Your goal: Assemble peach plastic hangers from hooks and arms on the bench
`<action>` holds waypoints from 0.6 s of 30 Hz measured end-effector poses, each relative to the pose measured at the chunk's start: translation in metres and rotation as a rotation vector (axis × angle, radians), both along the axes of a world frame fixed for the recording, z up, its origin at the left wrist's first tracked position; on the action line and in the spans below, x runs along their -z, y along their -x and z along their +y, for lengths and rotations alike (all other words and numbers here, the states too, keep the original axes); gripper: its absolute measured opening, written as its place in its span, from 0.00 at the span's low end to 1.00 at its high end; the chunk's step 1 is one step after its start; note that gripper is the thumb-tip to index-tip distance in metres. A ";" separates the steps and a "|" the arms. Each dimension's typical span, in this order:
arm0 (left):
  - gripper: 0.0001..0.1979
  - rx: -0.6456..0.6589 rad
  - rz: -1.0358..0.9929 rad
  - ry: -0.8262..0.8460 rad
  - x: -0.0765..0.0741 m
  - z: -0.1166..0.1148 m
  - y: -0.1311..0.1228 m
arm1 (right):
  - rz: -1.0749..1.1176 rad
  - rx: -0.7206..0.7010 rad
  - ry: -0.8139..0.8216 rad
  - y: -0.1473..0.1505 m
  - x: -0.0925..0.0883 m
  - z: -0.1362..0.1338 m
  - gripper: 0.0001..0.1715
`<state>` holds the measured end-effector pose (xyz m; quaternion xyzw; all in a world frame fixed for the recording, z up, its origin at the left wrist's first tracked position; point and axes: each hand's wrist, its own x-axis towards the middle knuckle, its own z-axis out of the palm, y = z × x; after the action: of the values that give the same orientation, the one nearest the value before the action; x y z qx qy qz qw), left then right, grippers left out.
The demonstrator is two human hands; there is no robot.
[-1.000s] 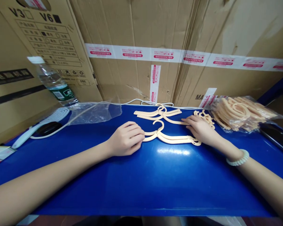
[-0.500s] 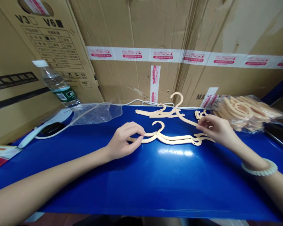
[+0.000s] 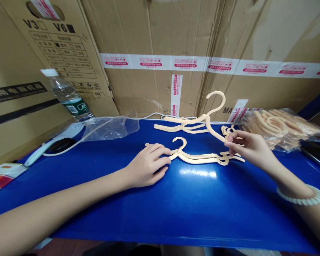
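Note:
My right hand (image 3: 246, 147) pinches the lower end of one arm of a beige hanger (image 3: 216, 131), which is raised with its hook upward and its other arm reaching left. Another beige hanger (image 3: 198, 158) lies on the blue table (image 3: 160, 209), and my left hand (image 3: 149, 165) rests over its left part with the fingers spread. Behind it lies a further hanger (image 3: 166, 128), partly crossed by the raised one. Small beige pieces (image 3: 225, 131) are beside my right hand, some hidden by its fingers.
At the right back is a clear bag of beige hangers (image 3: 280, 128), with a dark phone-like object (image 3: 316, 154) beside it. On the left are a water bottle (image 3: 73, 101), a crumpled plastic bag (image 3: 112, 128), a light blue brush (image 3: 53, 140) and a black object (image 3: 62, 145). Cardboard boxes (image 3: 149, 92) stand behind.
The hanger in my right hand has lifted, its hook moving up and right and its left arm coming into view. My left hand has gone from a loose pinch to spread over the front hanger.

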<state>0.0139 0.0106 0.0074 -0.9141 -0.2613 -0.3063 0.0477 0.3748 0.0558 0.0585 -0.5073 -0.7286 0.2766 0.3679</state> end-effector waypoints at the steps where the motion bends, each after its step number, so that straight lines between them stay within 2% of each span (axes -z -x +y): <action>1: 0.09 0.006 0.051 0.022 0.000 0.000 0.000 | -0.005 0.014 -0.007 0.000 0.000 0.000 0.26; 5: 0.23 0.028 0.208 0.197 0.000 0.000 0.003 | -0.012 0.038 -0.016 0.001 -0.001 0.000 0.27; 9: 0.32 0.017 0.315 0.271 0.001 0.004 0.005 | 0.020 0.062 -0.022 0.001 -0.003 0.000 0.27; 12: 0.35 0.016 0.329 0.293 0.002 0.012 0.005 | 0.036 0.086 -0.025 0.001 -0.006 -0.001 0.26; 18: 0.35 -0.039 0.331 0.318 0.007 0.031 0.001 | 0.018 0.092 -0.038 0.001 -0.007 -0.001 0.25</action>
<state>0.0125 0.0416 0.0008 -0.9427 -0.3124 -0.1064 -0.0487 0.3743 0.0549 0.0658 -0.5306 -0.7062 0.2501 0.3965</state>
